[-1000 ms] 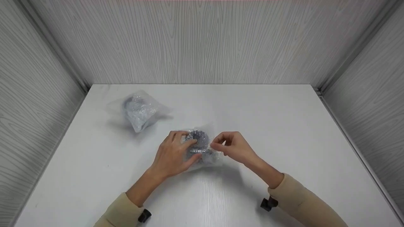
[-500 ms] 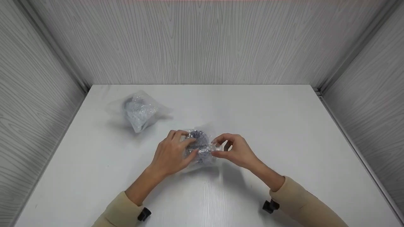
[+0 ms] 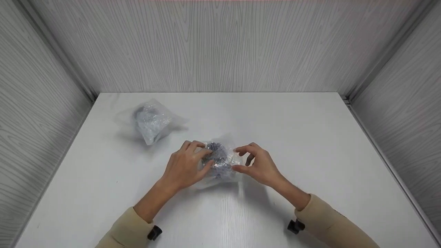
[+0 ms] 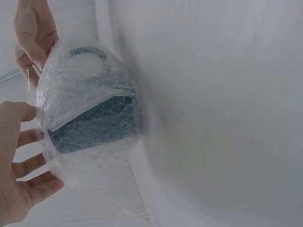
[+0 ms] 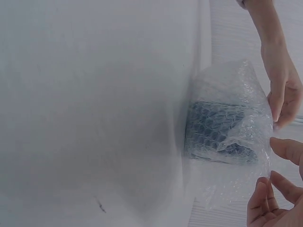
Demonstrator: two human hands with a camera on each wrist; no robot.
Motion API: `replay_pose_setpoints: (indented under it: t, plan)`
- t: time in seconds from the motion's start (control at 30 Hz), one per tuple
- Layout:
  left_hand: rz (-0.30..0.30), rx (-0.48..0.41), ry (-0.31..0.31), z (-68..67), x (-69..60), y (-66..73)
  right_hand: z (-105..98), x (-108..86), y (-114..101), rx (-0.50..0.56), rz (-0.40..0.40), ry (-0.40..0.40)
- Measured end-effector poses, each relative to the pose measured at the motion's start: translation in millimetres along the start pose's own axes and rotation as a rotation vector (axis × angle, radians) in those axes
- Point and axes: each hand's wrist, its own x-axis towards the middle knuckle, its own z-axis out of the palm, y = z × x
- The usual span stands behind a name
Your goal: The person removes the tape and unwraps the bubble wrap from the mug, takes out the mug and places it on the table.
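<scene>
A bubble-wrapped parcel stands on the white table between both hands. Through the clear wrap shows a dark blue, rounded thing; a curved dark band, perhaps a handle, is visible in the left wrist view. My left hand grips the parcel from its left, fingers curved over the top and thumb on the near side. On the other side, my right hand holds the loose edge of the bubble wrap with bent fingers and thumb, their tips set apart. The palm sides are partly hidden in the head view.
A second bubble-wrapped parcel, with something dark inside, lies at the back left of the table. Grey wood-grain panels rise behind the table and along both sides.
The right hand's fingertips have spread from a close pinch to a wider hold along the wrap's edge. My left hand has shifted slightly left on the parcel. The second parcel stays put.
</scene>
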Motion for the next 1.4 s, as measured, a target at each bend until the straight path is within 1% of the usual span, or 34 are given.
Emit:
replay_pose_setpoints:
  t: [0.13,0.3,0.63,0.83,1.0,1.23,1.4]
  plan:
    - [0.011,-0.025,0.008,-0.9,0.1,-2.3,0.3,0.0,1.1,0.002,0.011,-0.006]
    - [0.031,-0.025,0.018,-1.4,1.0,-4.7,0.8,-0.8,1.7,-0.007,0.008,-0.013]
    - [0.082,0.016,0.039,-4.1,4.3,-8.8,0.8,-2.7,-0.3,0.018,0.027,-0.011]
    - [0.111,0.088,0.051,-6.9,8.0,-11.3,0.3,-1.3,-1.3,0.001,0.021,-0.016]
    - [0.116,0.108,0.062,-9.5,11.8,-13.0,-0.1,-0.9,-1.0,-0.008,0.025,-0.019]
    - [0.125,0.122,0.101,-11.4,17.5,-16.2,1.0,-0.2,1.4,0.004,0.014,-0.017]
    - [0.129,0.147,0.108,-12.8,20.8,-18.7,1.6,0.4,1.5,0.015,0.016,-0.018]
